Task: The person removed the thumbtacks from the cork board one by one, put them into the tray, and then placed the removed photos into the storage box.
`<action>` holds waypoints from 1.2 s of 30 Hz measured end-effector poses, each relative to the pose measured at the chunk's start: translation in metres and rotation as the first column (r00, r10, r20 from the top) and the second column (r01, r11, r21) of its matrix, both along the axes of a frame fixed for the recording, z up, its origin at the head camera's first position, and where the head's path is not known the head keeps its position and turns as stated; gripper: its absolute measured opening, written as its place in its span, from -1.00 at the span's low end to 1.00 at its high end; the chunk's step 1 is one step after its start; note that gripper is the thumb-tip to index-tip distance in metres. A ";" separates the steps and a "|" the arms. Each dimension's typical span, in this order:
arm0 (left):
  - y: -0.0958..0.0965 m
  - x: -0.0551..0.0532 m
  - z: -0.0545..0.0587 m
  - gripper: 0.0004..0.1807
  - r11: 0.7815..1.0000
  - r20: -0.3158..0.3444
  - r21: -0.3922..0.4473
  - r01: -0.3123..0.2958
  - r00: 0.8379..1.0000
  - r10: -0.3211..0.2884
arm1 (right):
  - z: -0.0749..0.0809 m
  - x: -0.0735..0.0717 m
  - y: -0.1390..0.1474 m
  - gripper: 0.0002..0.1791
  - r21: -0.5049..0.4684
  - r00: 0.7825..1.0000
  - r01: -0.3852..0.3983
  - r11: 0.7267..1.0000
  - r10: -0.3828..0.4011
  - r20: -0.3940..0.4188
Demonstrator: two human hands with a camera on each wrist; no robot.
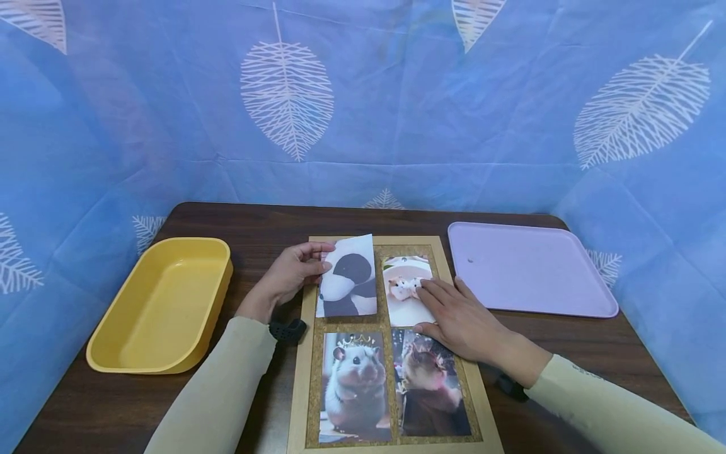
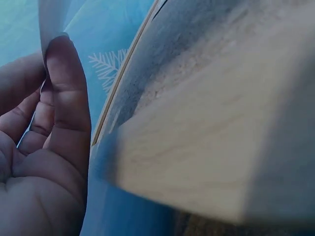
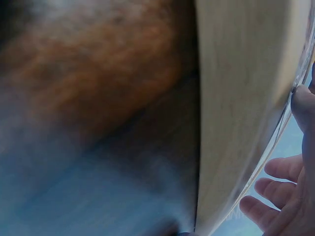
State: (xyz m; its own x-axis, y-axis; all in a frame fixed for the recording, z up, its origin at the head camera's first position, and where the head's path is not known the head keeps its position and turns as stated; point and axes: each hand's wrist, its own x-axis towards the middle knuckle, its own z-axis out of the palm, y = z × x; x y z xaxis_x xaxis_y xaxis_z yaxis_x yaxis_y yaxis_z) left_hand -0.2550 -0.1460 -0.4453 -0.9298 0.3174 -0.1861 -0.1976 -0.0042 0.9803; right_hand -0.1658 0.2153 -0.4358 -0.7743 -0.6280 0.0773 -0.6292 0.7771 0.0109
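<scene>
A wood-framed cork board (image 1: 303, 384) lies on the table with several photo cards on it. My left hand (image 1: 292, 271) pinches the left edge of a black-and-white photo card (image 1: 351, 284) over the board's upper left part. In the left wrist view, thumb and finger hold the thin edge of this card. My right hand (image 1: 465, 318) rests with fingers extended on the hamster-pair photo (image 1: 404, 309) at upper right, covering part of it. Below are a crowned-hamster photo (image 1: 357, 391) on the left and a darker animal photo (image 1: 431, 391) on the right.
A yellow tub (image 1: 161, 302) stands at the left of the dark wooden table (image 1: 397, 217). The lilac tray (image 1: 527, 268) lies at the right, close to the board's upper right corner. Behind hangs a blue leaf-patterned cloth (image 1: 397, 113).
</scene>
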 end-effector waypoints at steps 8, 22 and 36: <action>-0.003 0.004 0.005 -0.52 0.999 0.014 0.033 -0.003 1.000 0.003 | -0.004 0.003 0.006 -0.23 -0.007 1.000 -0.002 1.000 0.002 -0.014; -0.007 0.010 0.013 -0.53 0.999 -0.019 0.035 -0.013 1.000 0.014 | -0.009 0.007 0.012 -0.23 -0.061 0.999 -0.009 0.998 0.007 -0.040; -0.016 0.015 0.031 -0.55 0.994 -0.101 -0.109 0.015 0.995 -0.026 | -0.013 0.008 0.013 -0.22 -0.091 0.999 -0.026 0.996 0.023 -0.034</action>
